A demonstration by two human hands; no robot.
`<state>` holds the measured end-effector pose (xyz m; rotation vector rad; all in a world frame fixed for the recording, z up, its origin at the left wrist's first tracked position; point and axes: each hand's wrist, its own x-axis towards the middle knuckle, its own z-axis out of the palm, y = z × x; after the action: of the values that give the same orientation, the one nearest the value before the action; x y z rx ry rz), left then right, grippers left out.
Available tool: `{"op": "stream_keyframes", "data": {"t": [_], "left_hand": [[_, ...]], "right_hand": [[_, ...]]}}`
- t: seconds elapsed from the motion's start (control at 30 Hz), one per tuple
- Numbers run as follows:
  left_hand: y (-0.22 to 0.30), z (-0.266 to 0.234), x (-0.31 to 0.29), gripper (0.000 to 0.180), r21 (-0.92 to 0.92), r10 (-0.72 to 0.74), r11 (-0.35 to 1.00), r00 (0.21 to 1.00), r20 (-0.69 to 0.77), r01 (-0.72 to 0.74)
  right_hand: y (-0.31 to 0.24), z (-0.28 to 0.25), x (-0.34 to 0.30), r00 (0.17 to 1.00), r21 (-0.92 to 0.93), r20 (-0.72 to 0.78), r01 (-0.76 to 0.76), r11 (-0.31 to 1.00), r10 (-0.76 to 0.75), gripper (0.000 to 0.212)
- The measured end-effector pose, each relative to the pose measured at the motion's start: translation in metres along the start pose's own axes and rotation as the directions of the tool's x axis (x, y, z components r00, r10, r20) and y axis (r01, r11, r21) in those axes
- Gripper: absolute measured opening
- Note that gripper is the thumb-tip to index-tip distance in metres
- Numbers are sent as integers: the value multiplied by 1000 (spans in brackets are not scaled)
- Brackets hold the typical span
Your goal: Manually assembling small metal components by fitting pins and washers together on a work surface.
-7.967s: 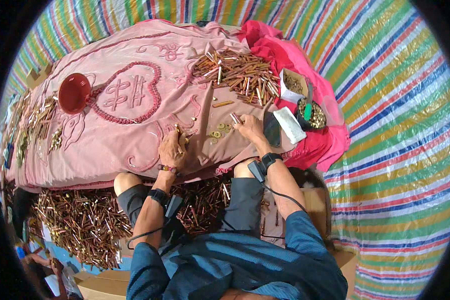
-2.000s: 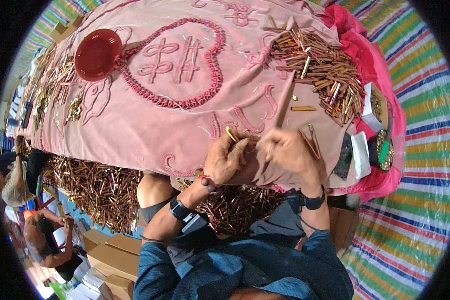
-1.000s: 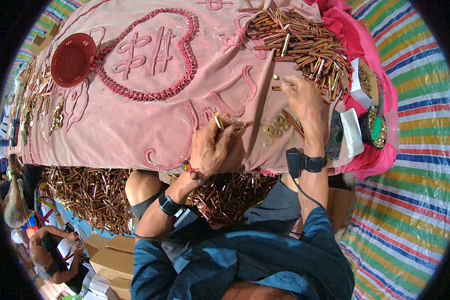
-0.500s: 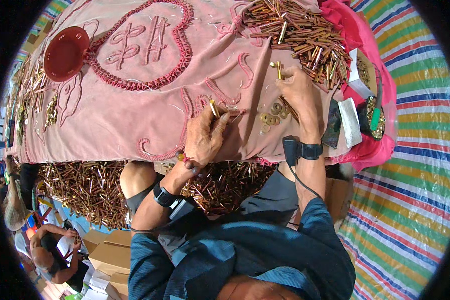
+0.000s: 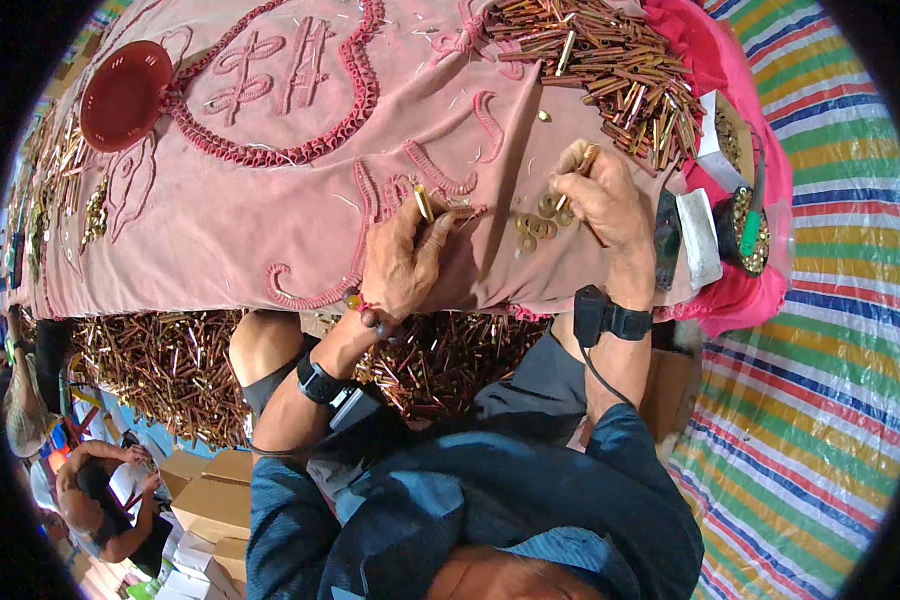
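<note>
My left hand (image 5: pixel 406 258) is closed around a short brass-coloured tube (image 5: pixel 424 204), whose pale end sticks up past the fingertips. To its right, my right hand (image 5: pixel 610 200) pinches another short metal tube (image 5: pixel 590 155) at the top of its fingers. A slim piece also shows below these fingers; whether it is held or lies on the cloth, I cannot tell. Beside the right fingers lie several flat, brass-coloured rings (image 5: pixel 536 228) on the pink cloth (image 5: pixel 340 240). A small gold piece (image 5: pixel 544 117) sits above them.
A big heap of reddish-gold tubes (image 5: pixel 620 70) covers the far right. A dark red plate (image 5: pixel 126 96) lies far left. Boxes of small brass parts (image 5: pixel 735 150) and a green-handled tool (image 5: pixel 751 232) stand right. More tubes (image 5: pixel 160 370) fill the space below the table; another person (image 5: pixel 100 510) works lower left.
My right hand has drawn back slightly from the small gold piece, which stays on the cloth, and its tube has tilted. My left hand keeps its tube, shifted slightly left.
</note>
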<state>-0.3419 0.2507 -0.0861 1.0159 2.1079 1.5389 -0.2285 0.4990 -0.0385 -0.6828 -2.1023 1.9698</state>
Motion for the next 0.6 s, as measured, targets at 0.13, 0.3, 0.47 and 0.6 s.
{"op": "stream_keyframes", "data": {"t": [0.13, 0.3, 0.47, 0.6], "left_hand": [[0, -1, 0, 17, -33, -66, 997, 998, 12, 67], [2, -1, 1, 16, -53, -4, 999, 1000, -15, 3], [7, -3, 2, 15, -84, -67, 994, 997, 26, 69], [4, -3, 1, 16, -40, -41, 998, 999, 25, 42]], "right_hand": [[-3, 7, -8, 971, -442, 192, -44, 896, 143, 22], [-23, 33, -21, 976, -800, 190, 89, 593, 109, 29], [-16, 35, -30, 977, -845, 195, 121, 521, 90, 31], [-6, 30, -50, 980, -783, 184, 104, 614, 69, 30]]}}
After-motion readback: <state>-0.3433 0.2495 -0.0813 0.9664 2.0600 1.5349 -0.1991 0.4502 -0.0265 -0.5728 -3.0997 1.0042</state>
